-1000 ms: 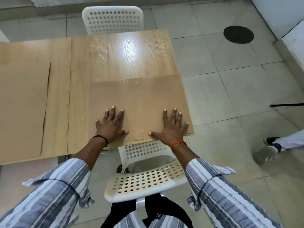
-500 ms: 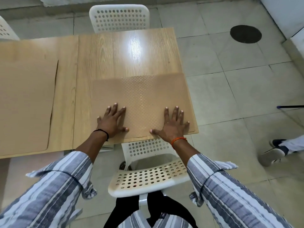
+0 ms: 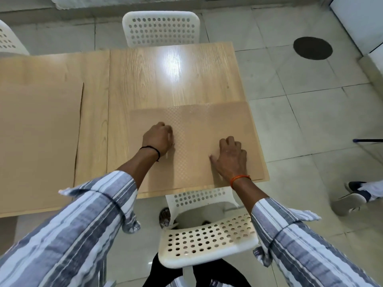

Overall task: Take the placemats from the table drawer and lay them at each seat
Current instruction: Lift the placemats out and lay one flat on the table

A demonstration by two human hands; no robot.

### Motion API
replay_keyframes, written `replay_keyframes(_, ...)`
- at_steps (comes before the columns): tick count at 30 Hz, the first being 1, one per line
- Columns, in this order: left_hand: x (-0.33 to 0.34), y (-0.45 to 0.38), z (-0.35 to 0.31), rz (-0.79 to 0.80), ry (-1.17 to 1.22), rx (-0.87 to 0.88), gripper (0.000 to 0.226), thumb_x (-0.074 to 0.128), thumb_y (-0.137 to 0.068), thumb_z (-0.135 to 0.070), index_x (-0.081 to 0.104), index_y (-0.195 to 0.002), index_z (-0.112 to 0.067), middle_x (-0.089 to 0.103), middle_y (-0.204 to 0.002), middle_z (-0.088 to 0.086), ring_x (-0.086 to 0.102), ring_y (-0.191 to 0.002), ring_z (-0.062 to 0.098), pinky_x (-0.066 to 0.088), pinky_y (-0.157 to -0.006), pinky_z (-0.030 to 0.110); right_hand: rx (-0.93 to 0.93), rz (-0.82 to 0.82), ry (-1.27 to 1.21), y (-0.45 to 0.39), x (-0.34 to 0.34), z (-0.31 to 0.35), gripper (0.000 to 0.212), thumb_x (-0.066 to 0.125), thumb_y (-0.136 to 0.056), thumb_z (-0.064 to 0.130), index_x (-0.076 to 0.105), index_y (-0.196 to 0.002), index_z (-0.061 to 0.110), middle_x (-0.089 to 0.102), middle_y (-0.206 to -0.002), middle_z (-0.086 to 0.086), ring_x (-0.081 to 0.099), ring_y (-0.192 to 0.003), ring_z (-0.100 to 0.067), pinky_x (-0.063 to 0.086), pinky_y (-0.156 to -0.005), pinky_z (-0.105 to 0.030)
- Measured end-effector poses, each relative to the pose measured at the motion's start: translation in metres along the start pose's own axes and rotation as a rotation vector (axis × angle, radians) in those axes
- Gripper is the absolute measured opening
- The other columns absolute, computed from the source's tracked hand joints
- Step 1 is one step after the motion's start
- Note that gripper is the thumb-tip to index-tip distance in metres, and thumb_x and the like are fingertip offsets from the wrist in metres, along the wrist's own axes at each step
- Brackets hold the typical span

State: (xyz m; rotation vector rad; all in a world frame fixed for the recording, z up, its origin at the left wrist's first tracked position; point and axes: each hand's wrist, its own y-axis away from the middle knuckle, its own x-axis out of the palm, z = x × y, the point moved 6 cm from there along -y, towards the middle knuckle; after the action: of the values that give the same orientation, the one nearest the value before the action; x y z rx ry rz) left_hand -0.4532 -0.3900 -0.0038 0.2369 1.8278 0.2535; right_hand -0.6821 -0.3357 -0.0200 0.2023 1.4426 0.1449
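Note:
A tan dotted placemat (image 3: 207,129) lies flat on the near right part of the wooden table (image 3: 165,79), in front of the near white chair (image 3: 207,241). Both my hands rest on it with fingers curled under and knuckles up. My left hand (image 3: 158,139) is near the mat's left edge. My right hand (image 3: 233,157) is on its right half, thumb sticking out. Neither hand holds anything. A second tan placemat (image 3: 37,141) lies on the table's left part.
A white perforated chair (image 3: 160,27) stands at the table's far side, and another (image 3: 8,40) at the far left. Another person's shoe (image 3: 348,200) is on the tiled floor at the right. A dark round floor cover (image 3: 312,48) is at the back right.
Both hands lay flat with spread fingers near the mat's front edge. They have since moved farther onto the mat and curled their fingers. The mat has stayed in place.

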Motion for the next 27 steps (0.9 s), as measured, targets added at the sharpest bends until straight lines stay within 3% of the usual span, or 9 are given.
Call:
replay_keyframes(3, 0.002, -0.029, -0.009, 0.106, -0.088, 0.124, 0.092, 0.082, -0.073, -0.032, 0.031, -0.149, -0.021, 0.023, -0.158, 0.005, 0.024, -0.144, 0.026, 0.037, -0.107, 0.045, 0.032, 0.032, 0.08, -0.013, -0.004, 0.002, 0.049, 0.057, -0.089, 0.051, 0.053, -0.118, 0.012, 0.047, -0.124, -0.008, 0.049, -0.109, -0.029, 0.043, -0.085, -0.042)
replay_keyframes(6, 0.012, -0.048, -0.008, 0.273, -0.146, 0.154, 0.119, 0.083, -0.068, -0.044, 0.006, -0.156, -0.023, -0.006, -0.164, 0.001, -0.003, -0.151, 0.024, 0.017, -0.118, 0.049, -0.006, 0.005, 0.055, -0.029, -0.01, 0.009, 0.039, 0.057, -0.09, 0.044, 0.057, -0.112, 0.013, 0.053, -0.117, -0.008, 0.052, -0.105, -0.029, 0.043, -0.085, -0.042)
replay_keyframes(9, 0.02, -0.057, -0.006, 0.331, -0.166, 0.142, 0.126, 0.083, -0.067, -0.047, -0.003, -0.156, -0.023, -0.016, -0.163, 0.0, -0.009, -0.15, 0.026, 0.011, -0.119, 0.051, -0.141, -0.106, -0.213, -0.054, -0.013, 0.036, 0.021, 0.06, -0.088, 0.024, 0.063, -0.105, 0.012, 0.06, -0.108, -0.007, 0.056, -0.102, -0.028, 0.047, -0.085, -0.042)
replay_keyframes(12, 0.026, -0.061, -0.008, 0.334, -0.119, 0.101, 0.131, 0.085, -0.065, -0.043, -0.007, -0.155, -0.022, -0.019, -0.162, 0.001, -0.011, -0.15, 0.026, 0.011, -0.121, 0.049, -0.205, -0.181, -0.37, -0.087, -0.004, 0.07, 0.037, 0.055, -0.085, 0.01, 0.061, -0.122, 0.006, 0.06, -0.127, -0.015, 0.055, -0.118, -0.033, 0.046, -0.099, -0.048)
replay_keyframes(14, 0.027, -0.063, -0.008, 0.336, -0.104, 0.075, 0.134, 0.086, -0.064, -0.041, -0.01, -0.155, -0.02, -0.021, -0.162, 0.001, -0.012, -0.15, 0.024, 0.013, -0.121, 0.046, -0.185, -0.128, -0.393, -0.105, 0.009, 0.086, 0.05, 0.051, -0.089, 0.009, 0.05, -0.138, 0.003, 0.046, -0.147, -0.018, 0.04, -0.138, -0.033, 0.03, -0.116, -0.047)
replay_keyframes(16, 0.026, -0.063, -0.007, 0.336, -0.101, 0.063, 0.135, 0.087, -0.064, -0.041, -0.011, -0.154, -0.019, -0.021, -0.161, 0.002, -0.012, -0.15, 0.023, 0.012, -0.121, 0.045, -0.172, -0.092, -0.364, -0.114, 0.021, 0.089, 0.056, 0.044, -0.094, 0.015, 0.036, -0.149, 0.007, 0.029, -0.159, -0.012, 0.023, -0.149, -0.027, 0.016, -0.122, -0.044)
replay_keyframes(21, 0.024, -0.061, -0.008, 0.321, -0.103, 0.067, 0.137, 0.087, -0.063, -0.042, -0.012, -0.154, -0.019, -0.021, -0.162, 0.001, -0.013, -0.15, 0.022, 0.013, -0.121, 0.044, -0.137, -0.145, -0.202, -0.12, 0.034, 0.049, 0.073, 0.029, -0.097, 0.053, 0.013, -0.158, 0.016, 0.005, -0.166, -0.001, 0.002, -0.153, -0.018, 0.0, -0.124, -0.039)
replay_keyframes(27, 0.022, -0.06, -0.007, 0.325, -0.09, 0.052, 0.137, 0.088, -0.063, -0.041, -0.013, -0.154, -0.021, -0.022, -0.161, -0.001, -0.014, -0.15, 0.021, 0.013, -0.121, 0.044, 0.089, -0.195, -0.16, -0.138, 0.018, -0.036, 0.079, 0.03, -0.097, 0.061, 0.009, -0.157, 0.014, 0.007, -0.166, -0.002, 0.004, -0.153, -0.019, 0.006, -0.124, -0.043)
